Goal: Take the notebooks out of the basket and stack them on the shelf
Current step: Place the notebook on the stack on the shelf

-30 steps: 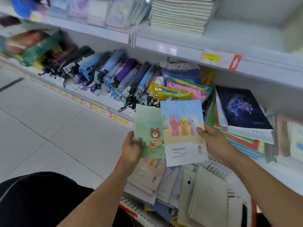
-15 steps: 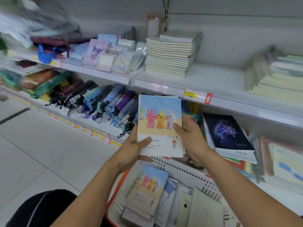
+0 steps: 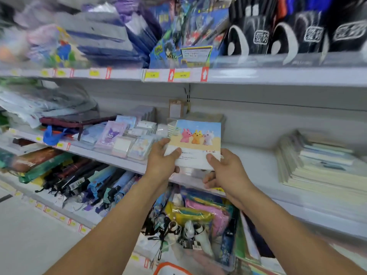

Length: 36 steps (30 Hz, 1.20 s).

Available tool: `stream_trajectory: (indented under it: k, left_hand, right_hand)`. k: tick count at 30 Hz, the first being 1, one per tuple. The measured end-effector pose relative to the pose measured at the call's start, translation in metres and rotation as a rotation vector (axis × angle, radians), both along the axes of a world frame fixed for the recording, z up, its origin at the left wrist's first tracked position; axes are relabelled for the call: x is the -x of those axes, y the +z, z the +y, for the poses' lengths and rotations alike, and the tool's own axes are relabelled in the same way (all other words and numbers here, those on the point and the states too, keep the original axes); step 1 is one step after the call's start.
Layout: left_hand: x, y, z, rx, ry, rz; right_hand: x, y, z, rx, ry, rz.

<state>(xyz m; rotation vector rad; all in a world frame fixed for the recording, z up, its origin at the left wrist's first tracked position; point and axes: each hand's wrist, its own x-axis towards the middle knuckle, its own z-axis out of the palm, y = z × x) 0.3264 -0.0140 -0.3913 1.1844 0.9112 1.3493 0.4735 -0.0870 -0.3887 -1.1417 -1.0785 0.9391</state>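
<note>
Gripping 1 glossy flat notebook (image 3: 195,143) with left hand (image 3: 162,162) and right hand (image 3: 226,169), thumbs clamping its lower edge, over the white shelf (image 3: 258,171); showing 3 cartoon rabbits, writing unreadable.

Both bare arms reach forward and up. The left hand (image 3: 161,162) and right hand (image 3: 228,171) are closed on something between them, thumbs on top, fingers curled underneath.
</note>
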Motion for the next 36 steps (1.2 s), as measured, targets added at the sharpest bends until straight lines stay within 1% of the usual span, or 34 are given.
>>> stream_trajectory:
  k: [4,7,10,13,18,19,24,27,29,31,34,36]
  left_hand:
    - [-0.018,0.030,0.054,0.101,-0.055,-0.049]
    - [-0.035,0.050,0.094,0.122,-0.101,0.017]
    - [-0.048,0.062,0.132,0.120,-0.127,0.196]
    - [-0.053,0.066,0.158,0.049,-0.186,0.401]
    - [-0.053,0.073,0.187,-0.080,-0.209,0.888]
    - [-0.053,0.073,0.193,-0.114,-0.199,0.958]
    - [-0.053,0.075,0.203,-0.304,-0.165,1.179]
    - [-0.052,0.083,0.211,-0.303,-0.203,1.329]
    - [-0.052,0.084,0.218,-0.304,-0.213,1.345]
    - [-0.052,0.081,0.226,-0.331,-0.180,1.307]
    - [-0.054,0.069,0.234,-0.334,-0.106,1.142]
    - [-0.055,0.060,0.240,-0.367,-0.032,1.090]
  right_hand:
    - [-0.018,0.032,0.038,-0.057,0.064,-0.072]
    - [-0.033,0.045,0.072,-0.064,0.044,-0.103]
    - [-0.046,0.048,0.108,-0.025,-0.038,-0.155]
    - [-0.056,0.043,0.137,0.017,-0.134,-0.197]
    - [-0.073,0.041,0.166,0.084,-0.166,-0.265]
    - [-0.076,0.041,0.169,0.100,-0.155,-0.287]
    - [-0.088,0.051,0.178,0.176,-0.143,-0.387]
    - [-0.096,0.055,0.183,0.217,-0.174,-0.495]
    - [-0.102,0.055,0.188,0.228,-0.190,-0.565]
    - [-0.106,0.052,0.194,0.225,-0.199,-0.614]
    - [-0.109,0.048,0.205,0.176,-0.261,-0.740]
    - [-0.111,0.046,0.212,0.152,-0.329,-0.807]
